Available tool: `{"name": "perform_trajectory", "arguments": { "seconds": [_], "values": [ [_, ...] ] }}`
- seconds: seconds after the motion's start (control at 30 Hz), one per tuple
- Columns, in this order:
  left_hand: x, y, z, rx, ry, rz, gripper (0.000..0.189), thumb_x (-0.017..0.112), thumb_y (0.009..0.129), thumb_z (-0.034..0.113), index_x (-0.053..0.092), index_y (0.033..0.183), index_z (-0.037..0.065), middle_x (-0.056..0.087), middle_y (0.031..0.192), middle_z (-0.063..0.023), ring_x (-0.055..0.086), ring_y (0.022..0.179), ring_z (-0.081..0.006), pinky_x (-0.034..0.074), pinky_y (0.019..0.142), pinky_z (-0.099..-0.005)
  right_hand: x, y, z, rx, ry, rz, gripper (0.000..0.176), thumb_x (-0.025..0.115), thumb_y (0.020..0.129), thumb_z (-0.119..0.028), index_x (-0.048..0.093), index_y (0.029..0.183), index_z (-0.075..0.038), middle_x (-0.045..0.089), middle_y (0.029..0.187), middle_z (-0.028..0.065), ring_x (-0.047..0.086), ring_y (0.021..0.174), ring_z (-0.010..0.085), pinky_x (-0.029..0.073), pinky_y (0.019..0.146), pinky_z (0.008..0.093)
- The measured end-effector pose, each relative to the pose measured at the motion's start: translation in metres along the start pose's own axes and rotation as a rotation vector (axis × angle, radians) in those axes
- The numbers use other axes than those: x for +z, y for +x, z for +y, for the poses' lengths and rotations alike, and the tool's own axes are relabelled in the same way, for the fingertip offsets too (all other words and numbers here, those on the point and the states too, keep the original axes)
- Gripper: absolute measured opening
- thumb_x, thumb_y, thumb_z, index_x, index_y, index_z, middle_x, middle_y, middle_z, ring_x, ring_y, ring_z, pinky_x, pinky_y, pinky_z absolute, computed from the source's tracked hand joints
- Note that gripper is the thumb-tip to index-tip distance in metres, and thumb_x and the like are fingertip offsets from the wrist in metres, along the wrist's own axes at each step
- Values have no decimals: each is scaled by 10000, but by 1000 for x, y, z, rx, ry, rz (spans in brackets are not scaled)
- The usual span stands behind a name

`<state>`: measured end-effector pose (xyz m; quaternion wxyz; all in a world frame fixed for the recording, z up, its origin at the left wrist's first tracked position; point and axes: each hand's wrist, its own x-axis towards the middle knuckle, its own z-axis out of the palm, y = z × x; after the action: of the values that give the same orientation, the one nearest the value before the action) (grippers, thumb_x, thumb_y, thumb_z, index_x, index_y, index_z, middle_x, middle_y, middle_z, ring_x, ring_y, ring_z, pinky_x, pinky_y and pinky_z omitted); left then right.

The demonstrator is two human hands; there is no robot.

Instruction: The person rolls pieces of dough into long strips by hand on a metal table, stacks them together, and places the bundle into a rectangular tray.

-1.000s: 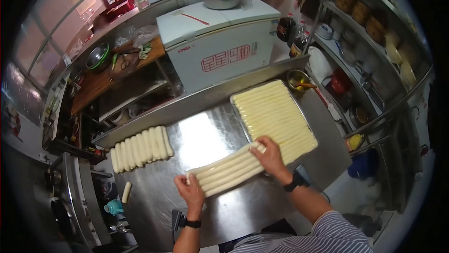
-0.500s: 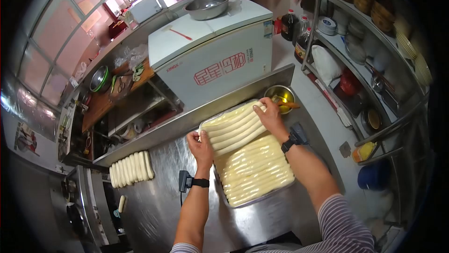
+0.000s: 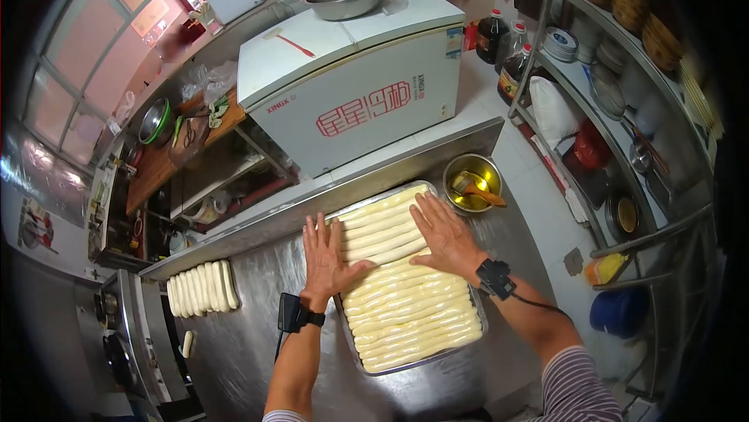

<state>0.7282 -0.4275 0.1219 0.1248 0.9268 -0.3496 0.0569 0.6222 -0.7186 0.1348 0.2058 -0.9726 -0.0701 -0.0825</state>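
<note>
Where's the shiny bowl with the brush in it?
The bowl sits on the steel table, right of the dough tray, just beyond the right hand.

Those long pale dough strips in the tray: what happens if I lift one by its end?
Probably floppy: the dough strips are long, thin and slightly wavy, so one would likely sag. They look glossy, with a bowl of yellowish liquid beside the tray, so perhaps slippery. Packed tight, neighbours might cling.

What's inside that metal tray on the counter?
Long dough strips fill the tray. The left hand and right hand cover some; the tray bottom is hidden.
</note>
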Motion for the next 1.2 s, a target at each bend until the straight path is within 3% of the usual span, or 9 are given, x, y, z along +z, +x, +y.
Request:
{"name": "perform_trajectory", "arguments": {
  "seconds": [0.03, 0.17, 0.43, 0.6, 0.87, 0.97, 1.07, 1.13, 1.2],
  "values": [
    [-2, 0, 3, -5, 5, -101, 1266, 677, 746, 857, 408, 1547, -86, 275, 1608, -416, 151, 1549, -570, 170, 1258, -628, 1, 2, 2, -33, -42, -43, 1002, 839, 820, -458, 392, 1549, 64, 343, 1639, 269, 277, 1556, 421, 252, 1284, 493],
    [3, -2, 6, 2, 1, -88, 1252, 685, 773, 823, 404, 1518, -143, 303, 1576, -439, 202, 1529, -574, 200, 1261, -596, 19, 14, 15, -72, -131, -83, 994, 740, 883, -576, 381, 1567, 50, 322, 1658, 257, 240, 1572, 410, 189, 1305, 501],
    [13, 9, -2, -10, -150, -40, 1152, 696, 821, 761, 432, 1510, -124, 353, 1575, -399, 251, 1508, -575, 219, 1255, -593, 17, 20, 18, -61, -161, -65, 985, 711, 898, -603, 391, 1566, 47, 318, 1663, 251, 234, 1574, 405, 191, 1305, 495],
    [-1, 15, 23, -55, 89, -88, 1187, 712, 781, 793, 420, 1556, -58, 356, 1596, -364, 216, 1538, -556, 160, 1268, -602, -1, 29, 21, -153, -140, -86, 961, 722, 892, -606, 412, 1572, -2, 339, 1662, 220, 245, 1571, 401, 203, 1302, 509],
    [17, 15, -1, 76, -49, 43, 1039, 670, 814, 772, 524, 1479, -13, 474, 1515, -294, 427, 1391, -484, 331, 1187, -584, 15, 30, 31, -213, -140, -130, 915, 712, 890, -623, 477, 1536, -20, 377, 1651, 187, 272, 1561, 388, 206, 1302, 523],
    [5, 17, 4, 79, -99, -16, 1021, 660, 829, 776, 539, 1474, -6, 454, 1553, -278, 403, 1443, -476, 306, 1207, -597, 3, 32, 28, -206, -105, -167, 911, 704, 890, -633, 483, 1537, -32, 385, 1650, 178, 287, 1555, 383, 213, 1298, 528],
    [-10, 32, 36, -35, 197, -144, 1020, 615, 861, 789, 506, 1511, 12, 424, 1596, -263, 361, 1500, -459, 252, 1234, -617, -8, 42, 25, -243, -114, -155, 912, 704, 885, -638, 484, 1543, -46, 401, 1645, 167, 312, 1544, 377, 227, 1289, 535],
    [10, 47, 47, 71, -99, -118, 1029, 565, 887, 803, 453, 1558, 32, 393, 1628, -254, 313, 1546, -425, 184, 1257, -626, -3, 47, 24, -295, -142, -110, 911, 708, 880, -638, 487, 1544, -55, 415, 1640, 160, 326, 1538, 374, 235, 1284, 539],
    [21, 47, 58, 107, 32, -104, 1025, 528, 903, 807, 421, 1579, 44, 419, 1618, -233, 345, 1534, -394, 170, 1260, -622, 9, 50, 27, -283, -122, -134, 876, 711, 884, -621, 505, 1535, -71, 450, 1622, 143, 355, 1525, 364, 257, 1275, 537]
  ]
}}
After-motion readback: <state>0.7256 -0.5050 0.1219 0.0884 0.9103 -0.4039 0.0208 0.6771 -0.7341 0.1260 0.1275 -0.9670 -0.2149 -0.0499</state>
